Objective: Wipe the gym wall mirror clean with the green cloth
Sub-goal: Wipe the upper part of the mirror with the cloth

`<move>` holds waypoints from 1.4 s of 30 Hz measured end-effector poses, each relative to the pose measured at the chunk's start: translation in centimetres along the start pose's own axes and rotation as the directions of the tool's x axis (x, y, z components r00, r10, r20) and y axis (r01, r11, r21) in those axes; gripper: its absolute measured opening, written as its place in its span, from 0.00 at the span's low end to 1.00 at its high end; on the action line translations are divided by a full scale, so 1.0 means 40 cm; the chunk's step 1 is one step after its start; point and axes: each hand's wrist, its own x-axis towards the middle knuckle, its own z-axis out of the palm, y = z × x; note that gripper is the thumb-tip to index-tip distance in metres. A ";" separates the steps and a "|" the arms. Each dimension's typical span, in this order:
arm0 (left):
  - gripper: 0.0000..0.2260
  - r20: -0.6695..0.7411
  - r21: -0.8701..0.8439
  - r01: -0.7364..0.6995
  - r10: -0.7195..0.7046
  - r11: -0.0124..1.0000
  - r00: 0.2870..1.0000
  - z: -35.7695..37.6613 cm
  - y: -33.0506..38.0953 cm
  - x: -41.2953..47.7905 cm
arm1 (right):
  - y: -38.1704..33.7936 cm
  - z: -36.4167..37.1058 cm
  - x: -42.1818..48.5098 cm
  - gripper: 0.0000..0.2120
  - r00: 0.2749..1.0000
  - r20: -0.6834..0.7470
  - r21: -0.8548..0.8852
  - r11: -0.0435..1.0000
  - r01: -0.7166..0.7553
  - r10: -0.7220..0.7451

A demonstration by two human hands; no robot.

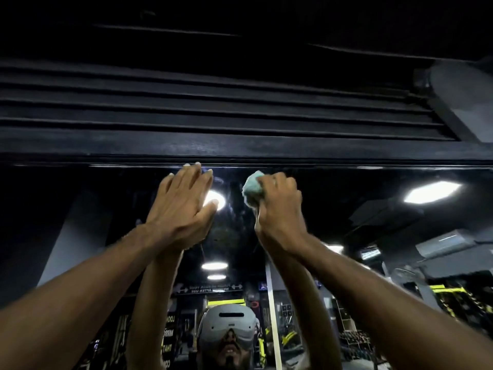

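Observation:
The wall mirror [373, 236] fills the lower half of the head view, its top edge running just above my fingertips. My right hand [280, 206] grips the bunched green cloth [252, 186] and holds it against the glass close to the top edge. My left hand [181, 206] lies flat on the mirror beside it, fingers straight and pointing up to the top edge. Both arms reach up from below. Their reflections and a person with a grey headset show in the glass.
A black ribbed wall band [213, 116] runs above the mirror. A grey duct or beam [458, 97] sits at the upper right. Ceiling lights [432, 192], an air conditioner and yellow-black gym equipment [453, 297] appear as reflections.

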 end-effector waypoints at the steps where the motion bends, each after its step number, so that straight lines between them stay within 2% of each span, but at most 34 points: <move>1: 0.33 -0.004 0.003 0.018 -0.018 1.000 1.000 0.003 -0.005 0.004 | 0.019 -0.007 -0.001 0.19 0.993 0.037 0.002 0.994 0.109 -0.109; 2: 0.33 -0.014 0.004 0.043 -0.043 0.999 0.999 0.004 -0.013 0.006 | 0.052 -0.018 0.025 0.19 0.986 0.056 -0.029 0.987 0.158 -0.156; 3: 0.33 -0.034 0.001 0.072 -0.072 0.997 0.997 0.002 -0.029 0.009 | 0.080 -0.023 0.070 0.19 0.993 0.044 -0.062 0.991 0.117 -0.114; 4: 0.33 -0.045 0.003 0.091 -0.091 0.996 0.995 -0.001 -0.045 0.010 | 0.097 -0.026 0.111 0.19 1.000 -0.004 -0.067 0.998 -0.010 0.010; 5: 0.33 -0.038 0.013 0.087 -0.087 0.996 0.995 -0.006 -0.061 0.009 | 0.089 -0.023 0.133 0.21 0.986 -0.035 -0.027 0.986 -0.166 0.165; 6: 0.33 -0.017 0.025 0.069 -0.069 0.997 0.997 -0.010 -0.071 0.007 | 0.056 -0.007 0.129 0.23 0.964 -0.069 -0.005 0.966 -0.257 0.256; 7: 0.34 0.010 0.030 0.053 -0.053 0.998 0.999 -0.009 -0.076 0.002 | 0.006 0.007 0.102 0.25 0.966 -0.066 0.005 0.968 -0.249 0.249; 9: 0.34 0.034 0.024 0.050 -0.051 0.998 0.998 -0.004 -0.073 -0.009 | -0.067 0.023 0.020 0.25 1.000 -0.010 0.033 0.999 -0.022 0.023; 10: 0.34 0.038 0.028 0.054 -0.055 0.998 0.998 -0.001 -0.067 -0.014 | -0.062 0.021 -0.009 0.25 0.995 0.027 0.070 0.993 0.093 -0.096; 12: 0.34 0.047 0.043 0.053 -0.055 0.998 0.997 0.004 -0.054 -0.029 | 0.005 -0.003 0.019 0.25 0.976 0.072 0.040 0.979 0.201 -0.204; 13: 0.34 0.051 0.049 0.053 -0.055 0.997 0.997 0.002 -0.051 -0.037 | 0.033 -0.010 0.055 0.25 0.984 0.044 0.003 0.985 0.171 -0.171; 14: 0.34 0.059 0.051 0.052 -0.055 0.997 0.997 0.000 -0.047 -0.044 | 0.052 -0.011 0.095 0.24 0.997 -0.012 -0.001 0.997 0.072 -0.072; 16: 0.34 0.079 0.040 0.048 -0.051 0.998 0.996 -0.006 -0.042 -0.055 | 0.011 0.007 0.121 0.24 0.979 -0.086 0.070 0.981 -0.179 0.185; 17: 0.35 0.080 0.026 0.046 -0.048 0.999 0.996 -0.006 -0.039 -0.058 | -0.033 0.023 0.099 0.25 0.975 -0.087 0.090 0.976 -0.198 0.205; 19: 0.35 0.074 0.003 0.037 -0.037 0.999 0.997 -0.008 -0.042 -0.069 | -0.095 0.040 0.012 0.23 0.999 -0.029 0.132 0.991 -0.032 0.036; 21: 0.35 0.085 0.000 0.016 -0.016 1.000 0.996 -0.010 -0.052 -0.086 | -0.069 0.021 -0.058 0.23 0.984 0.066 0.203 0.968 0.147 -0.163; 22: 0.35 0.088 -0.002 0.001 0.000 1.000 0.996 -0.011 -0.056 -0.095 | -0.034 0.007 -0.054 0.25 0.973 0.066 0.183 0.961 0.205 -0.220; 23: 0.35 0.089 -0.005 -0.010 0.010 1.000 0.996 -0.012 -0.061 -0.109 | 0.001 -0.004 -0.032 0.26 0.977 0.058 0.134 0.971 0.198 -0.208; 24: 0.35 0.090 -0.008 -0.016 0.017 1.000 0.996 -0.013 -0.064 -0.117 | 0.030 -0.011 0.005 0.26 0.993 0.018 0.092 0.989 0.116 -0.119; 25: 0.35 0.091 -0.004 -0.017 0.017 1.000 0.996 -0.012 -0.065 -0.124 | 0.039 -0.016 0.038 0.25 0.998 -0.031 0.077 0.996 -0.053 0.055; 26: 0.35 0.090 0.002 -0.016 0.016 1.000 0.996 -0.011 -0.064 -0.126 | 0.021 -0.013 0.056 0.25 0.972 -0.067 0.066 0.973 -0.219 0.224; 27: 0.35 0.094 0.007 -0.015 0.015 1.000 0.995 -0.009 -0.063 -0.130 | -0.024 -0.005 0.042 0.25 0.952 -0.083 0.060 0.955 -0.289 0.293; 28: 0.36 0.095 0.008 -0.012 0.011 1.000 0.995 -0.007 -0.059 -0.135 | -0.074 0.003 0.003 0.24 0.966 -0.076 0.055 0.968 -0.244 0.248; 30: 0.36 0.091 0.000 -0.010 0.010 1.000 0.996 -0.005 -0.054 -0.150 | -0.139 -0.002 -0.124 0.20 1.000 0.024 0.141 0.990 0.005 -0.009; 32: 0.35 0.078 -0.014 -0.021 0.022 1.000 0.997 -0.007 -0.048 -0.172 | -0.108 -0.047 -0.220 0.20 0.962 0.144 0.225 0.954 0.196 -0.232; 33: 0.35 0.073 -0.016 -0.030 0.031 0.999 0.997 -0.008 -0.046 -0.184 | -0.062 -0.072 -0.221 0.20 0.949 0.150 0.218 0.946 0.240 -0.276; 34: 0.34 0.070 -0.014 -0.037 0.038 0.999 0.997 -0.009 -0.044 -0.196 | -0.019 -0.095 -0.202 0.19 0.961 0.119 0.161 0.960 0.229 -0.249; 35: 0.34 0.069 -0.008 -0.037 0.037 0.999 0.997 -0.009 -0.042 -0.205 | 0.024 -0.106 -0.172 0.17 0.990 0.039 0.117 0.984 0.131 -0.137; 36: 0.34 0.075 -0.006 -0.028 0.029 1.000 0.997 -0.006 -0.036 -0.216 | 0.043 -0.111 -0.153 0.16 0.999 -0.038 0.097 0.995 -0.026 0.030; 37: 0.34 0.079 0.001 -0.016 0.016 1.000 0.997 -0.004 -0.030 -0.222 | 0.027 -0.098 -0.149 0.17 0.973 -0.098 0.104 0.975 -0.197 0.208; 38: 0.33 0.085 0.006 -0.005 0.005 1.000 0.996 0.000 -0.018 -0.231 | -0.013 -0.086 -0.178 0.17 0.948 -0.102 0.103 0.951 -0.292 0.303; 39: 0.33 0.084 0.012 0.002 -0.003 1.000 0.996 0.004 -0.006 -0.241 | -0.062 -0.075 -0.224 0.18 0.961 -0.066 0.097 0.960 -0.262 0.269; 41: 0.33 0.089 0.023 -0.007 0.005 1.000 0.996 0.011 0.018 -0.273 | -0.129 -0.085 -0.338 0.18 0.995 0.101 0.124 0.992 -0.033 0.021; 42: 0.34 0.094 0.029 -0.021 0.019 0.999 0.995 0.015 0.025 -0.289 | -0.125 -0.106 -0.362 0.19 0.978 0.185 0.148 0.986 0.075 -0.102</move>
